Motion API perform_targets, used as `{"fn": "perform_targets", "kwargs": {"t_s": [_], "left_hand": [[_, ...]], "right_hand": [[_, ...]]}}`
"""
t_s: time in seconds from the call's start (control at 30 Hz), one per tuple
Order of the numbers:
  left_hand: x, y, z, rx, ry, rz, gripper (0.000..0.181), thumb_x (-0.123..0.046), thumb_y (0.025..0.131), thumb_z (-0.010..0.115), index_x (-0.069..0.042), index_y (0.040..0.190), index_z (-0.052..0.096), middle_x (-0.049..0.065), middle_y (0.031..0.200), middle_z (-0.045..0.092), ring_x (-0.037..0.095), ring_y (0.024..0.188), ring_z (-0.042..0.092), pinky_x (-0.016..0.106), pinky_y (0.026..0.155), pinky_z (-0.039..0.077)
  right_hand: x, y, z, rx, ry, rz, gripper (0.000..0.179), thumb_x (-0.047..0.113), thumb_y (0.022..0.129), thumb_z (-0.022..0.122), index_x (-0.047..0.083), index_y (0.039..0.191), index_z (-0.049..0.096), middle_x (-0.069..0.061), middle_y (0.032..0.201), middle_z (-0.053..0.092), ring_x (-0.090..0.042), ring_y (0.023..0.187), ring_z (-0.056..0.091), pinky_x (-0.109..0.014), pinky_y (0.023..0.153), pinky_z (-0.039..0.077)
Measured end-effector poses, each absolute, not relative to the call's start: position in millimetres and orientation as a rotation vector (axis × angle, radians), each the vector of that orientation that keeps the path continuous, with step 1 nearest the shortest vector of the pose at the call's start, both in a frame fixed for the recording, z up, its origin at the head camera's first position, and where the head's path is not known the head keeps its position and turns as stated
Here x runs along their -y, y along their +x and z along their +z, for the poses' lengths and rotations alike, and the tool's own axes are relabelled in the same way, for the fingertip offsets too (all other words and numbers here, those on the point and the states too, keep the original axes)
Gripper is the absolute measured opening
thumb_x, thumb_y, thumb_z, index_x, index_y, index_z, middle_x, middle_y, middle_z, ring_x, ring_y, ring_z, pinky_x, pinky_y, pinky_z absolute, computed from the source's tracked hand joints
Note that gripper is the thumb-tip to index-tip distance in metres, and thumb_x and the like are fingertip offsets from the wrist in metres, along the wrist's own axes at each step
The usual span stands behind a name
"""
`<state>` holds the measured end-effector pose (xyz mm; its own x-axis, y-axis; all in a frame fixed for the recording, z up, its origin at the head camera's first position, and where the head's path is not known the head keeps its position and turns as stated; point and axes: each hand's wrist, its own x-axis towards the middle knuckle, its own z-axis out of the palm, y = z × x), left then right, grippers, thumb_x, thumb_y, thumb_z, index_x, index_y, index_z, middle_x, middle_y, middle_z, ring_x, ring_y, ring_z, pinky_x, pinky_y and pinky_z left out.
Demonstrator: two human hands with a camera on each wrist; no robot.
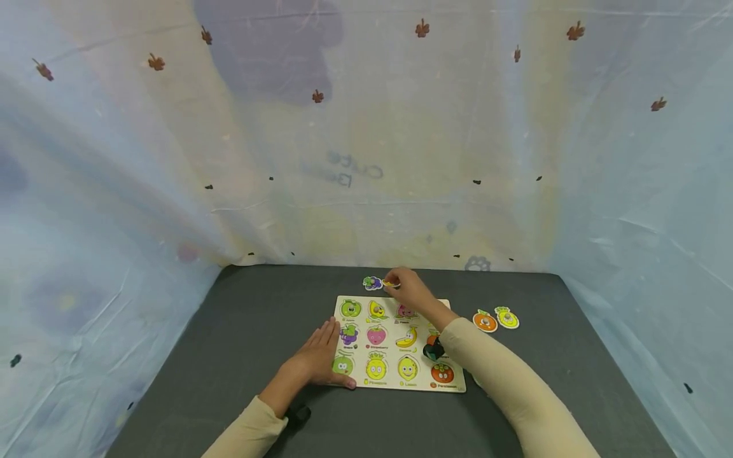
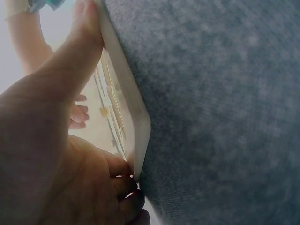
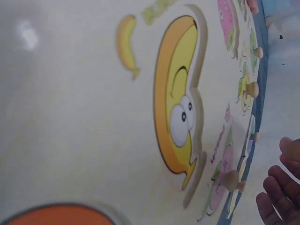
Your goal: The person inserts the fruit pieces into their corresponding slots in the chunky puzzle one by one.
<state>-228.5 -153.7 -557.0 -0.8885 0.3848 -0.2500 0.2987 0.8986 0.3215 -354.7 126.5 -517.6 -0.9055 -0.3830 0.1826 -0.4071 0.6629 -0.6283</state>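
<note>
The right sleeve (image 1: 509, 381) lies nearest the camera, crossing the board (image 1: 392, 369) because the right hand (image 1: 411, 291) is beyond its far edge. Its fingers are bent and narrow at a yellow piece (image 1: 391, 284) beside the grape piece (image 1: 372, 284); whether they grip it, I cannot tell. The left hand (image 1: 317, 357) rests at the board's near-left corner, fingers extended and thumb spread, presumably to stop it sliding on the tabletop (image 1: 258, 318). The orange piece (image 1: 485, 322) and pineapple piece (image 1: 507, 318) lie right of the board, apparently within easy reach.
</note>
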Motion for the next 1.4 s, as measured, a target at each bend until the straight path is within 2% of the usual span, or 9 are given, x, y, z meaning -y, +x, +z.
{"fn": "perform_targets", "kwargs": {"t_s": [0.27,0.53,0.83,0.9,1.1,1.4], "left_hand": [[154,-233,-565,-2.770,0.511,0.384,0.148,-0.074,0.072,0.089,0.002,0.171,0.010,0.021,0.179,0.003,0.038,0.166,0.007,0.054,0.134,0.013],[153,-224,-549,-2.746,0.522,0.421,0.148,-0.078,0.073,0.086,0.004,0.171,0.009,0.023,0.179,0.003,0.038,0.166,0.007,0.055,0.134,0.011],[154,-224,-550,-2.762,0.540,0.399,0.147,-0.076,0.073,0.087,0.005,0.170,0.011,0.024,0.178,0.006,0.040,0.166,0.009,0.054,0.134,0.013],[153,-222,-545,-2.762,0.547,0.417,0.148,-0.075,0.072,0.088,0.007,0.169,0.013,0.026,0.178,0.008,0.041,0.165,0.011,0.055,0.134,0.014],[151,-222,-541,-2.747,0.525,0.379,0.147,-0.077,0.075,0.084,0.004,0.171,0.007,0.023,0.179,0.002,0.038,0.166,0.007,0.052,0.135,0.010],[152,-227,-555,-2.779,0.522,0.338,0.144,-0.075,0.075,0.087,0.004,0.170,0.013,0.023,0.179,0.006,0.038,0.166,0.010,0.051,0.134,0.014]], "right_hand": [[-118,-365,-524,2.837,0.616,1.174,0.023,0.012,0.105,0.073,0.001,0.125,0.071,-0.014,0.123,0.068,-0.031,0.114,0.067,-0.048,0.103,0.057],[-111,-374,-532,2.812,0.621,1.205,0.024,0.008,0.104,0.073,-0.003,0.125,0.071,-0.018,0.122,0.069,-0.034,0.114,0.067,-0.050,0.102,0.057],[-98,-377,-529,2.866,0.634,1.227,0.031,0.012,0.106,0.070,-0.001,0.135,0.069,-0.018,0.130,0.066,-0.034,0.121,0.064,-0.051,0.106,0.055],[-95,-378,-529,2.882,0.640,1.190,0.033,0.013,0.106,0.071,0.000,0.136,0.069,-0.017,0.130,0.066,-0.033,0.121,0.064,-0.050,0.105,0.055],[-89,-387,-534,2.907,0.676,1.100,0.031,0.014,0.107,0.070,0.001,0.134,0.071,-0.013,0.123,0.067,-0.028,0.115,0.066,-0.044,0.101,0.058],[-87,-393,-537,2.925,0.688,1.042,0.024,0.005,0.108,0.064,0.000,0.129,0.073,-0.013,0.117,0.067,-0.027,0.110,0.068,-0.042,0.098,0.059]]}}
